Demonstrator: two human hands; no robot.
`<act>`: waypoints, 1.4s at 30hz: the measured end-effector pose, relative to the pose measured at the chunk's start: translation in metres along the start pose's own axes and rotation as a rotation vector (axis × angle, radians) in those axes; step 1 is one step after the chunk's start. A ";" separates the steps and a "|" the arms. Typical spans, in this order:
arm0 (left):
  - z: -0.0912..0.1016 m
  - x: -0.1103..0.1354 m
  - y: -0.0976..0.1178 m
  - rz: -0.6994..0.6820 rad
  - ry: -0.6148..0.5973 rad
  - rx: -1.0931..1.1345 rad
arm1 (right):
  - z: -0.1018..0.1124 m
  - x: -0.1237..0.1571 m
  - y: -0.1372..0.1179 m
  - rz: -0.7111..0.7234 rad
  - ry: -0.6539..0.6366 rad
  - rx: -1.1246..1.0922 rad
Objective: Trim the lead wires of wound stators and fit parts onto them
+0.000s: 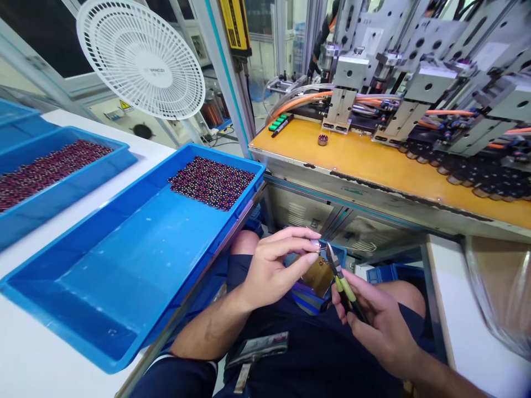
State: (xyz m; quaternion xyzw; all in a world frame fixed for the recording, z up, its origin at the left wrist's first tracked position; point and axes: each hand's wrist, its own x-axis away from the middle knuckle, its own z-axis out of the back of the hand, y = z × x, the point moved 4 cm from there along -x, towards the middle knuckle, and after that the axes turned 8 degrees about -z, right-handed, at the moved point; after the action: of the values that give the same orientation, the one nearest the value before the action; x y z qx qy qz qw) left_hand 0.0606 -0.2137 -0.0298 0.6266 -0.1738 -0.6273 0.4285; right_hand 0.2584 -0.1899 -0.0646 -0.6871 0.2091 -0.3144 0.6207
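Copper-coloured and tiny, a small wound part (316, 247) sits pinched between thumb and fingertips of the left hand (274, 265) above the lap. The right hand (375, 315) grips yellow-handled cutters (339, 276), blades at the part. It looks light, stiff, easily dropped; hold its body, sparing the fine leads.

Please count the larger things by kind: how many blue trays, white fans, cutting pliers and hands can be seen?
Blue trays: 3
White fan: 1
Cutting pliers: 1
Hands: 2, left hand, right hand
Total: 7
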 end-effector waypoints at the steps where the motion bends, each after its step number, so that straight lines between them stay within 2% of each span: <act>1: 0.000 0.000 0.000 -0.012 -0.004 -0.003 | 0.001 0.001 0.002 -0.013 0.003 -0.012; 5: 0.002 0.003 -0.002 -0.124 -0.034 -0.009 | 0.008 0.007 0.007 -0.028 0.031 -0.006; 9: 0.002 0.007 -0.004 -0.203 -0.007 0.065 | 0.012 0.016 0.003 -0.039 0.030 0.080; 20: -0.004 0.010 -0.001 -0.216 -0.002 0.155 | 0.009 0.027 -0.011 0.058 -0.158 0.049; 33: -0.003 0.010 0.001 -0.234 -0.021 0.122 | 0.003 0.021 -0.017 0.085 -0.149 0.070; 42: -0.002 0.011 0.001 -0.238 -0.020 0.113 | 0.002 0.018 -0.020 0.047 -0.107 0.049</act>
State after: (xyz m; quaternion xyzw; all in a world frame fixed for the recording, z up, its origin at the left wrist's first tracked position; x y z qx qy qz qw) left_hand 0.0645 -0.2215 -0.0363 0.6597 -0.1376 -0.6692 0.3130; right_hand 0.2706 -0.1980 -0.0419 -0.6825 0.1838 -0.2674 0.6549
